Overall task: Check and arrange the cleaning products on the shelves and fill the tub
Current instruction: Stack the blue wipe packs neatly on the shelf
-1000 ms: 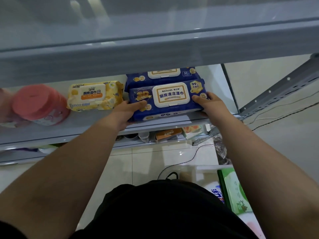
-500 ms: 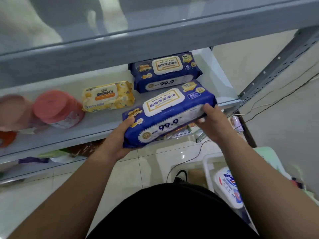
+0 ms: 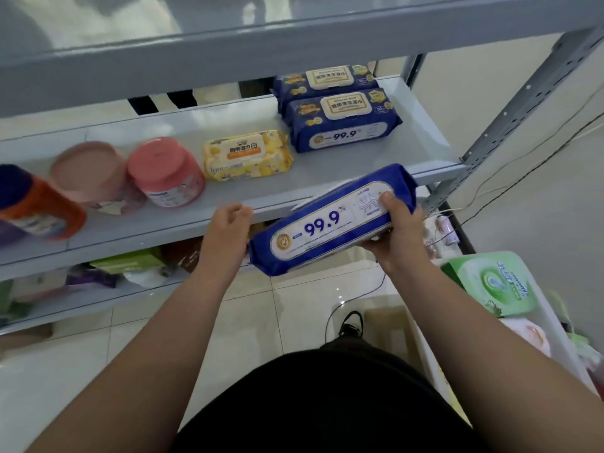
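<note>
Of your right hand (image 3: 397, 237) only the thumb shows on the blue wipes pack (image 3: 327, 225); the fingers are hidden beneath it. Whether your left hand (image 3: 228, 223) touches the pack's left end cannot be told. At the left edge the orange bottle (image 3: 42, 207) is cut off and blurred, label unreadable. The far blue pack (image 3: 327, 78) is half hidden behind the second blue pack (image 3: 343, 125), and goods on the lower shelf (image 3: 98, 304) blur together.
</note>
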The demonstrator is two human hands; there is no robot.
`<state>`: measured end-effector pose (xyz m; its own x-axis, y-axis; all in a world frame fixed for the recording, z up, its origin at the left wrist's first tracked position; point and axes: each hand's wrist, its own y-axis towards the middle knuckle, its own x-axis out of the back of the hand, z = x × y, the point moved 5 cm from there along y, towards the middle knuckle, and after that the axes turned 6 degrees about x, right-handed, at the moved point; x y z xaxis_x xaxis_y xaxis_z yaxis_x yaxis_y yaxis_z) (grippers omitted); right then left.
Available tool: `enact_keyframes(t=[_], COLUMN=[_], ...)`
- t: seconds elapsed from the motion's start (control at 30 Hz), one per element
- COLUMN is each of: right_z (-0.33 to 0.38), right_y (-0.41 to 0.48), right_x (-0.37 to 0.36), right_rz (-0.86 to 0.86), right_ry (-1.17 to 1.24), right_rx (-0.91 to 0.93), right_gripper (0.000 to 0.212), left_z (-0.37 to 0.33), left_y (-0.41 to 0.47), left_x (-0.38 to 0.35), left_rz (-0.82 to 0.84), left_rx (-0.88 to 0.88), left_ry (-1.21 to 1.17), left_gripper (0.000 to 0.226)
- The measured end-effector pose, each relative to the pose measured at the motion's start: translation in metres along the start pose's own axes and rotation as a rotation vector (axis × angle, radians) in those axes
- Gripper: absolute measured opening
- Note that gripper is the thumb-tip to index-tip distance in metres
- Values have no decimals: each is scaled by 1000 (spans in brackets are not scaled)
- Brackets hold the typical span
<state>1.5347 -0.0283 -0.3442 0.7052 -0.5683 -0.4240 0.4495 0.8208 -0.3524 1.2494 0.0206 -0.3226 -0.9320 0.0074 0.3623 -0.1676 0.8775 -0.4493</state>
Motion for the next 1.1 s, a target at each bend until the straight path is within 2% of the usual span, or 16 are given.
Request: enact_keyframes(t=[0.07, 0.13, 0.2, 0.27, 0.3, 0.37, 0.43, 0.5, 0.6, 0.7, 0.77, 0.87, 0.93, 1.0, 1.07, 1.1], right_z=[-6, -10, -11, -9, -6, -1, 2, -3, -30, -47, -46, -50, -52, -51, -47, -47], right_y=[-12, -26, -39, -48, -52, -56, -59, -61, -71, -87, -87, -80, -83, -88, -86, -83], right_x=[-5, -16, -30, -40, -45, -48, -48, -47, -49, -68, -79, -85, -84, -84, -87, -88], right_rz=[-8, 3, 12, 41, 68, 145, 239, 342, 513, 680, 687, 582, 505, 494, 517, 530], right_ry=[-46, -61, -75, -105, -126, -152, -152, -252, -434, -305, -270, -340, -338, -277, -273, -273], right_rx=[-4, -12, -26, -27, -21, -31, -82, -138, -249, -321, -296, -204, -173, -168, -166, -177], right_gripper=[63, 65, 62, 58, 59, 65, 56, 45, 57, 77, 88, 103, 92, 72, 66, 71], left_z=[-13, -14, -7, -4, -3, 0, 3, 11, 31, 40, 38, 32, 30, 33, 42, 48], left_y=[-19, -42, -52, -49, -48, -45, -43, -44, -44, -53, -56, -51, -49, -50, -57, -60], left_x=[-5, -26, -42, -42, -38, -29, -16, -7, -10, -20, -18, -10, -3, 2, 7, 8], left_rz=[99, 191, 113, 1, -14, 55, 140, 231, 460, 667, 663, 540, 465, 479, 529, 550], left_rx=[-306, -492, -576, -563, -563, -516, -410, -269, -32, 70, 82, 69, 27, 35, 175, 261], left_ry=[267, 633, 908, 930, 875, 708, 467, 230, -180, -463, -494, -475, -433, -462, -587, -623], left_gripper=[64, 101, 124, 126, 122, 111, 91, 71, 67, 74, 68, 63, 73, 81, 68, 58])
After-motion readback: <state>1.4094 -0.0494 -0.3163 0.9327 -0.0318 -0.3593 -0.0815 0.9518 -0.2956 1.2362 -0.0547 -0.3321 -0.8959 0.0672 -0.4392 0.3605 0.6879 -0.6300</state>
